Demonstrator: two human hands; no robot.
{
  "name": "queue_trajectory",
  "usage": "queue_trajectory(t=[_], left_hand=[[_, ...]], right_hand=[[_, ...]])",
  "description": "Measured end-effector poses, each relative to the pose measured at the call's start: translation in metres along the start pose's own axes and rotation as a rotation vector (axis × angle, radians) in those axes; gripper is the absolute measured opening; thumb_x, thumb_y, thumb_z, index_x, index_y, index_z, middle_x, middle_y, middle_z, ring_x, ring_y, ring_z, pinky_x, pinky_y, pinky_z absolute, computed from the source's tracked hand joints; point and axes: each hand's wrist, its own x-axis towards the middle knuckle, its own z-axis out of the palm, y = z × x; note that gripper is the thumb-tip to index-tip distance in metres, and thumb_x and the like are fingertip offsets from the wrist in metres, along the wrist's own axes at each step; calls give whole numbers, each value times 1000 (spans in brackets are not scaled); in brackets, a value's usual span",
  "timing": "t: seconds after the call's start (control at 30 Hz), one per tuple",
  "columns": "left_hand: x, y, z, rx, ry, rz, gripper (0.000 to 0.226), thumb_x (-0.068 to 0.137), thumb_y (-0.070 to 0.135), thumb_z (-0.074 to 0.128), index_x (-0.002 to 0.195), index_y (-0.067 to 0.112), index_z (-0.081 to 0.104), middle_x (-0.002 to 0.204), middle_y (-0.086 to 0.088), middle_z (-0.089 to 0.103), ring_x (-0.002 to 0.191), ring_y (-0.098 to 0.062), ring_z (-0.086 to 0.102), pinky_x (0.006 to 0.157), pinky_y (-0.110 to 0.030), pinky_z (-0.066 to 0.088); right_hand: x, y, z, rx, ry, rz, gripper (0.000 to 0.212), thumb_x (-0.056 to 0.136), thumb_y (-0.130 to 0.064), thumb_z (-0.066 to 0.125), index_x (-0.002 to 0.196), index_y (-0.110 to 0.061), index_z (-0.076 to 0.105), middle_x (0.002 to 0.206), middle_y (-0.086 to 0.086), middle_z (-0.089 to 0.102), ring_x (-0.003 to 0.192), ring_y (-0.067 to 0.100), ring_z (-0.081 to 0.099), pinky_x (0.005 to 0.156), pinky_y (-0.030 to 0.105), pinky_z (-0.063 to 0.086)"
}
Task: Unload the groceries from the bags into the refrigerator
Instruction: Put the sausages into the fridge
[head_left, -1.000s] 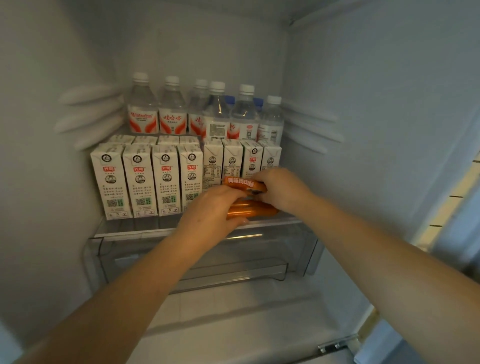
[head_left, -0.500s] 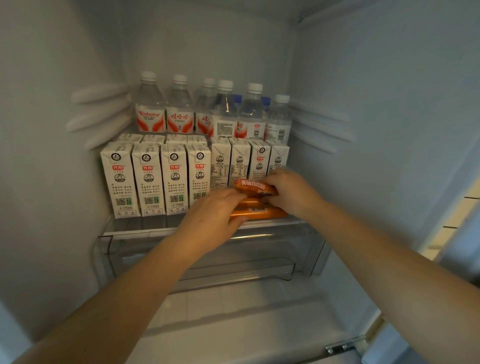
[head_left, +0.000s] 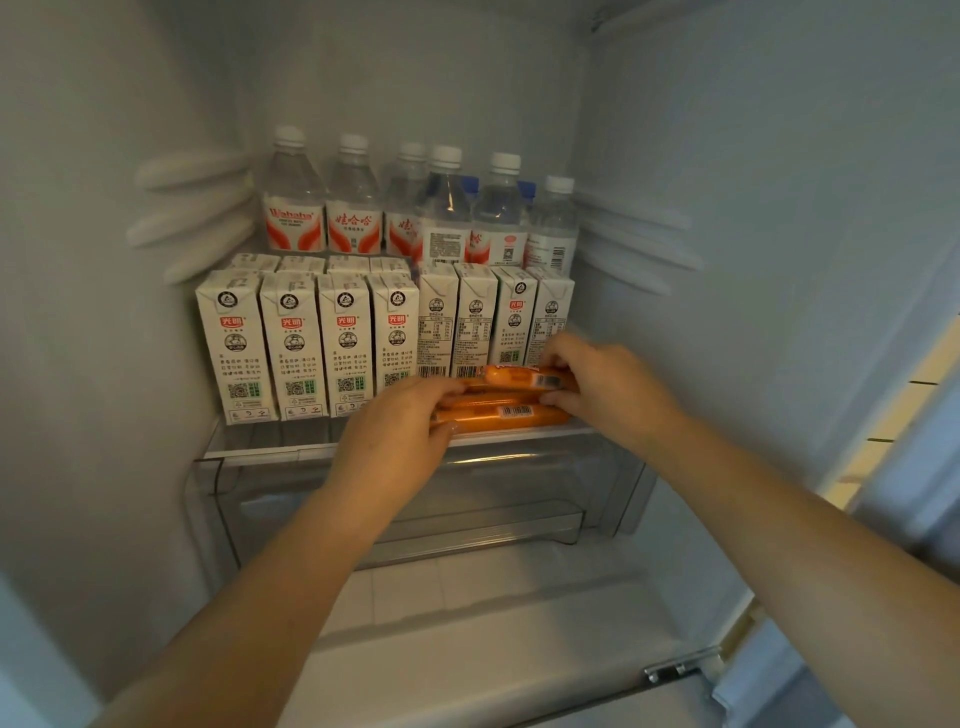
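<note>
Fridge (head_left: 779, 208): open, white inside.
Shelf (head_left: 260, 451): glass, holds all items.
Bottles (head_left: 353, 208): water, back row.
Cartons (head_left: 291, 343): milk, upright, mid rows.
Sausages (head_left: 498, 418): orange pkgs stacked at shelf front, before R cartons.
L hand (head_left: 395, 436): fingers curled on stack's L end.
R hand (head_left: 608, 384): fingers pinch R end.

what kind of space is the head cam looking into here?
Inside an open refrigerator, probably a household one: a glass shelf carrying rows of milk cartons and water bottles, a clear drawer below, and moulded shelf rails on the side walls.
</note>
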Motion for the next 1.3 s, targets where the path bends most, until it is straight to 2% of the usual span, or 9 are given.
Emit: queue_trajectory(t=[0.17,0.43,0.57,0.8,0.87,0.93,1.03,1.17,1.3], left_hand=[[3,-2,1,-101,-26,-33,65,83,9,66,139,27,39,124,3,54,110,-12,52,95,-34,46],[6,5,3,-120,-72,-25,79,83,12,66,146,32,23,137,2,48,123,-16,46,101,-40,42],[5,9,3,-40,-89,19,57,88,14,61,140,27,40,131,2,54,117,-18,51,98,-33,41],[0,10,9,63,-71,170,28,90,16,57,118,18,64,122,2,62,108,-19,58,89,-36,49],[-1,10,9,99,-57,179,28,89,17,59,117,15,64,123,-3,62,111,-24,58,92,-39,49],[-5,9,12,201,-49,178,33,89,23,60,120,10,62,128,-10,59,117,-29,55,98,-43,43],[-7,15,13,347,-119,122,51,95,43,42,133,9,49,141,-12,45,129,-27,45,107,-45,30],[0,19,14,415,-285,41,67,95,56,16,149,15,15,157,-5,10,144,-17,12,116,-37,8],[4,17,16,417,-313,17,72,93,59,15,149,15,8,158,-4,5,144,-17,7,115,-33,9]], right_hand=[[4,1,7,33,-77,-64,42,87,-23,62,128,-23,55,126,1,53,114,16,50,100,35,42],[1,-5,18,140,2,-79,35,88,-15,60,123,-19,60,120,2,63,111,19,57,96,36,46],[-6,-7,26,105,63,-112,33,89,-10,57,120,-19,63,116,4,66,107,23,59,95,40,47],[-33,-16,52,-2,260,22,40,93,-35,36,114,-16,65,117,4,64,103,25,61,87,47,49],[-39,-18,54,-38,243,82,50,94,-43,28,123,-17,58,129,3,57,119,23,53,99,48,40],[-44,-18,56,-40,136,156,72,89,-62,7,141,-22,38,148,0,36,139,18,29,111,42,15],[-44,-15,60,-56,33,194,94,73,-75,-17,149,-28,13,157,-5,13,145,13,5,114,45,0],[-37,-16,56,-66,-16,225,93,72,-77,-12,149,-30,9,158,-5,9,144,12,1,115,52,3],[-30,-15,50,-56,-115,243,73,88,-68,9,149,-29,3,158,-5,3,144,12,-2,114,54,2]])
